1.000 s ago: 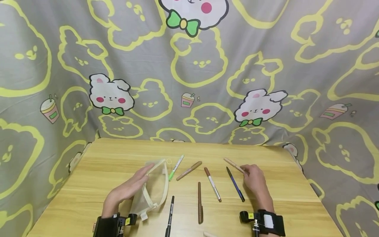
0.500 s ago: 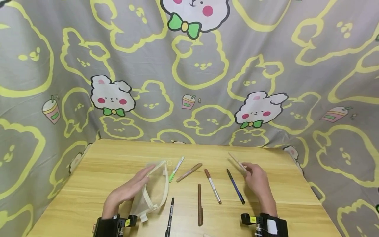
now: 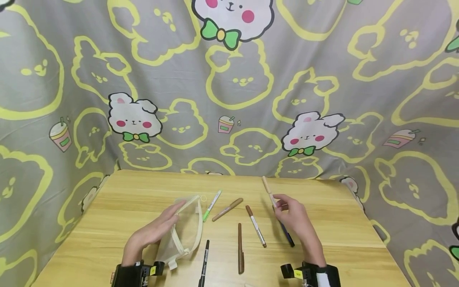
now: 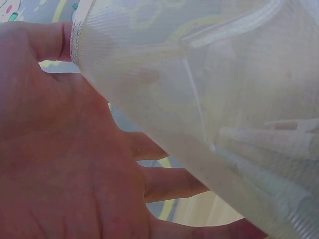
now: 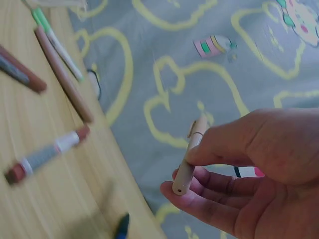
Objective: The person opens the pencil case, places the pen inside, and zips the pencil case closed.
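Fingers and thumb of the right-hand grip (image 3: 292, 215) pinch a beige pen (image 3: 266, 185), lifted clear of the tabletop (image 3: 125, 207) well to the right of a see-through pouch (image 3: 189, 225). A second ago the pen lay farther from the pouch; it has since been raised and brought nearer, which appears to leave it free to carry, though well apart from the pouch. The left-hand grip (image 3: 157, 227) stays along the pouch's left side, fingers extended and clasping nothing, seemingly steadying it. Just right of the pouch lies a green-and-white pen (image 3: 212, 205); beyond that, a tan pen (image 3: 227, 209), a brown pen (image 3: 240, 249) and a silver marker (image 3: 255, 226). A black pen (image 3: 204, 263) rests near its front right edge, while a blue pen (image 3: 288, 235), partly hidden by the right-hand grip, lies farthest from it.
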The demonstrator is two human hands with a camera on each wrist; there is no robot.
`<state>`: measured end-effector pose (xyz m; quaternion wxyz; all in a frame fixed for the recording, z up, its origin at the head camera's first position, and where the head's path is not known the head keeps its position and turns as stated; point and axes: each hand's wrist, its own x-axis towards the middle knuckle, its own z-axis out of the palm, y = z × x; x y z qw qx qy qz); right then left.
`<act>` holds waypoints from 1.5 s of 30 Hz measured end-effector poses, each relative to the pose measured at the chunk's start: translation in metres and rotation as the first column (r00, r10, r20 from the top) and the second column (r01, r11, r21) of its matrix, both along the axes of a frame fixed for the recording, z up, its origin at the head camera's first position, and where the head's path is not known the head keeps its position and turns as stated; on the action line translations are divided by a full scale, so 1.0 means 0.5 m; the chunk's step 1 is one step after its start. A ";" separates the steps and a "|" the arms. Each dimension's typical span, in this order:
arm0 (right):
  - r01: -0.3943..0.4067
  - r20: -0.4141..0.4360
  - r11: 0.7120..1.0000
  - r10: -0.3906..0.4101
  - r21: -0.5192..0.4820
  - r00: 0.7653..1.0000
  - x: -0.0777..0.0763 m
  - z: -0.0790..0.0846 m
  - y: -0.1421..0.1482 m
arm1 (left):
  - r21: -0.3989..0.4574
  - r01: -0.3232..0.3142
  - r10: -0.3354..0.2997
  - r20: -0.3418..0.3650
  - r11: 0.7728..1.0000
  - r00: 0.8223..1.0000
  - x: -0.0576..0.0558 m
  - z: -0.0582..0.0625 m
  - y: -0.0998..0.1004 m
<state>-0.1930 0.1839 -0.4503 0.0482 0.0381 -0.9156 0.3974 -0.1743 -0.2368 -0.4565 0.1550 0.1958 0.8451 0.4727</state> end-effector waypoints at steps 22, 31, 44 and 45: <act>-0.203 0.105 0.976 0.211 -0.081 0.972 0.037 -0.016 -0.143 | -0.007 -0.003 0.002 -0.010 1.000 1.000 -0.002 -0.002 0.000; -0.286 0.085 0.955 0.292 -0.080 0.953 0.037 -0.024 -0.161 | -0.011 -0.012 0.012 0.006 1.000 1.000 -0.003 -0.002 0.001; -0.419 0.095 0.905 0.425 -0.077 0.900 0.037 -0.025 -0.245 | -0.004 0.017 -0.017 -0.031 1.000 0.999 -0.007 -0.008 -0.004; -0.425 0.098 0.901 0.432 -0.084 0.896 0.037 -0.024 -0.254 | -0.010 0.016 -0.016 -0.034 1.000 0.999 -0.007 -0.007 -0.003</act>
